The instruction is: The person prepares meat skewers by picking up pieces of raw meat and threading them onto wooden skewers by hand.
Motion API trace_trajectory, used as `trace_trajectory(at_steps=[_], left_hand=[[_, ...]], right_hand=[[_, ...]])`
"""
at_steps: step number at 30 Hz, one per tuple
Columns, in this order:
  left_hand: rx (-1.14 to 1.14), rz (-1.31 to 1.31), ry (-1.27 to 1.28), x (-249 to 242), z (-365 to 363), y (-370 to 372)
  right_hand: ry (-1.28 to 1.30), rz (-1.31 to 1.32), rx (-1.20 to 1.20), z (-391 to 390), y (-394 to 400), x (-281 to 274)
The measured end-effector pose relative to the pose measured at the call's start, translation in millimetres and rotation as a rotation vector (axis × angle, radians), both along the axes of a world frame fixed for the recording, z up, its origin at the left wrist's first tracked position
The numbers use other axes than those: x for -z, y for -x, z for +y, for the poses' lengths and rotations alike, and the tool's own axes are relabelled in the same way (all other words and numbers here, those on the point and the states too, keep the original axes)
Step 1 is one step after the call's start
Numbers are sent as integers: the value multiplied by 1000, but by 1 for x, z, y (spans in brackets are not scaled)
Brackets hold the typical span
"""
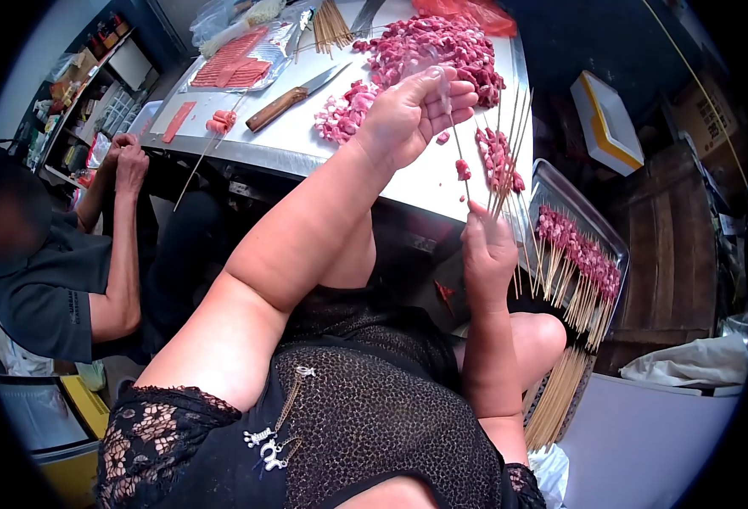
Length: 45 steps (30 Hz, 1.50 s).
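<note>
The left hand is raised over the bench, fingers curled and pinched on the upper end of a thin bamboo skewer. One small cube of raw red meat sits threaded partway down that skewer. The right hand is lower, at the bench edge, closed in a fist around a bundle of skewers that fan upward out of it; several carry rows of meat cubes near their upper parts.

The bench is a smooth, pale, flat top with a metal front edge. On it lies a large heap of diced meat, glossy and irregular, with a smaller, paler pile of cubes just beside the left wrist. A knife with a wooden handle and a broad blade lies flat near the smaller pile. Farther left is a clear plastic pack of red strips, and loose bare sticks rest near the far edge.

To the right of the bench a rectangular metal tray holds finished skewers, the meat ends packed side by side and the sticks pointing down toward the person's knee. More bare sticks lie below the tray.

At the left, a seated person in a dark shirt has both hands together at the bench corner.
</note>
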<state>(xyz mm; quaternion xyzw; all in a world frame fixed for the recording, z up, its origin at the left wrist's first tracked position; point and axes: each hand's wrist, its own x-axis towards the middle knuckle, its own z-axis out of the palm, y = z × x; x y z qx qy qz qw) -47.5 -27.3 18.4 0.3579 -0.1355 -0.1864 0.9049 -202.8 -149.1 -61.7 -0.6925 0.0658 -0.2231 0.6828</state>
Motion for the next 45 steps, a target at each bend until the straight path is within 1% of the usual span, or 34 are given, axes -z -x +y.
trace_trajectory(at_steps=[2, 4, 7, 8, 10, 12, 14, 16, 18, 20, 21, 23, 24, 26, 27, 28, 30, 32, 35, 36, 38, 39, 40, 42, 43, 44, 45], left_hand=[[-12, 2, 5, 0, 1, 1], [-25, 3, 12, 0, 1, 1], [-50, 41, 61, 2, 0, 3], [-34, 28, 50, 3, 0, 4], [-16, 14, 41, 2, 0, 5], [-17, -47, -40, 1, 2, 6], [2, -68, -62, 3, 4, 4], [17, -91, -83, 5, 5, 2], [109, -91, -91, 7, 3, 5], [160, -67, -142, 6, -4, 13], [183, -51, -154, 6, -6, 17], [226, -48, -190, 11, -9, 19], [231, -48, -189, 9, -10, 19], [241, -65, -278, 4, -8, 21], [247, -97, -279, 5, -4, 17], [198, -121, -316, 2, 5, 12], [-16, -118, -234, -2, 25, -9], [-324, -208, -370, -6, 40, -33], [-377, -430, -681, -9, 54, -66], [-375, -433, -686, -9, 51, -73], [-347, -656, -1101, -8, 35, -84], [-397, -754, -1250, -8, 24, -85], [-345, -759, -1289, -11, 12, -79], [-349, -715, -1476, -14, -12, -74], [-450, -827, -1599, -7, -23, -82], [-421, -762, -1615, 3, -30, -88], [-465, -727, -1618, 13, -34, -94]], right_hand=[[24, 27, 7, 1, -2, 0], [132, 0, 36, 1, -4, 1], [178, -63, 42, 1, -8, 4], [178, -61, 42, 1, -8, 4], [269, -83, 48, 0, -9, 2], [281, -63, 59, -1, -7, -5], [295, -46, 68, -2, -6, -10], [224, -37, 72, -2, -5, -13], [194, -2, 42, -2, -3, -16], [-131, 47, -84, -3, -3, -14], [-133, 47, -83, -5, -5, -14], [-280, 25, -135, -9, -9, -16], [-279, 25, -129, -10, -11, -15], [-284, -40, -132, -10, -15, -13], [-291, -15, -126, -10, -15, -16], [-293, -15, -126, -9, -14, -16], [-315, -35, -106, -10, -13, -17], [-304, -66, -90, -12, -12, -12], [-323, -76, -69, -13, -8, -11], [-351, -58, -63, -13, -6, -11], [-347, -77, -57, -14, -5, -8], [-337, -89, -51, -15, -3, -7], [-334, -89, -45, -15, -1, -6], [-329, -95, -20, -13, 0, -6], [-317, -98, -26, -13, 0, -4], [-321, -78, -11, -12, 2, -5], [-344, -65, -23, -11, 3, -5]])
